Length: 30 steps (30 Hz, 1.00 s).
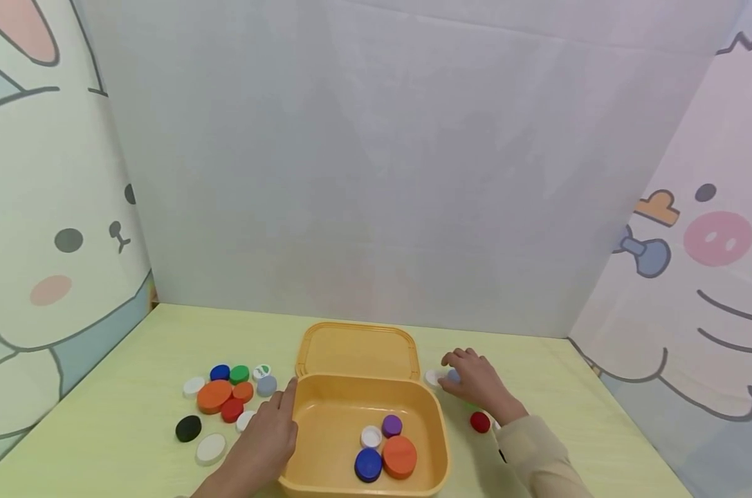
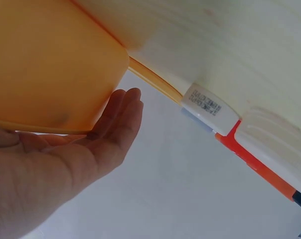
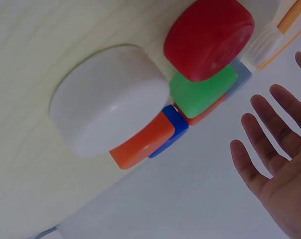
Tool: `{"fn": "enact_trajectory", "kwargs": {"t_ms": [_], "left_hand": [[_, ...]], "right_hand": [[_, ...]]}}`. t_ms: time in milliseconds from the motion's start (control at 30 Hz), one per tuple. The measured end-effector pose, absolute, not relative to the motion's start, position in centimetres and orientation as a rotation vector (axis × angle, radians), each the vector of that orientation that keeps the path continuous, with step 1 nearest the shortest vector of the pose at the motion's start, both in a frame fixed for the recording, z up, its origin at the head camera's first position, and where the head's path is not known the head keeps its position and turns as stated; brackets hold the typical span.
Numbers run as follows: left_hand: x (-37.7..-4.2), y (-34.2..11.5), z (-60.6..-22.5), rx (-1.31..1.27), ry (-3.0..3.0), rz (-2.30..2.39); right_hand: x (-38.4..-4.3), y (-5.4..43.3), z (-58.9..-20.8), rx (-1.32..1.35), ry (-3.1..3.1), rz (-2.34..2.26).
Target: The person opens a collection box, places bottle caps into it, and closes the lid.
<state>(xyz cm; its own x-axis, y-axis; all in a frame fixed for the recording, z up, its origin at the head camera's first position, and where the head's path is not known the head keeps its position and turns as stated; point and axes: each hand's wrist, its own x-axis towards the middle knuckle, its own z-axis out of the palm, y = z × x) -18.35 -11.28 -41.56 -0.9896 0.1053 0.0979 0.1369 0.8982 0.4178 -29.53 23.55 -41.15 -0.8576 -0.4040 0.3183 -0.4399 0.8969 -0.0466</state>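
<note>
An open yellow-orange plastic box (image 1: 326, 429) stands at the front of the table. Inside it lie a white cap (image 1: 371, 437), a purple cap (image 1: 391, 425), a blue cap (image 1: 368, 465) and a large orange cap (image 1: 400, 456). My left hand (image 1: 265, 436) holds the box's left side, its fingers (image 2: 121, 122) along the outer wall. Right of the box, my right hand (image 1: 475, 380) hovers with fingers spread, near a white cap (image 1: 434, 377) and a light blue cap (image 1: 453, 375). A red cap (image 1: 480, 422) lies closer to the sleeve; a green cap (image 3: 205, 92) shows behind it.
The box's lid (image 1: 358, 351) lies flat behind it. Several loose caps spread over the table on the left, among them a large orange cap (image 1: 214, 396) and a black cap (image 1: 188, 428). A pale curtain (image 1: 363, 173) hangs behind the table.
</note>
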Motion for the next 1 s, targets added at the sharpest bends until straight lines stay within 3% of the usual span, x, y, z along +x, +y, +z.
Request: {"fn": "enact_trajectory", "kwargs": {"t_ms": [1000], "left_hand": [[-18.1, -11.1, -41.3, -0.181, -2.997, -0.677]], "right_hand": [[-31.1, 23.0, -43.0, 0.522, -2.962, 0.186]]}}
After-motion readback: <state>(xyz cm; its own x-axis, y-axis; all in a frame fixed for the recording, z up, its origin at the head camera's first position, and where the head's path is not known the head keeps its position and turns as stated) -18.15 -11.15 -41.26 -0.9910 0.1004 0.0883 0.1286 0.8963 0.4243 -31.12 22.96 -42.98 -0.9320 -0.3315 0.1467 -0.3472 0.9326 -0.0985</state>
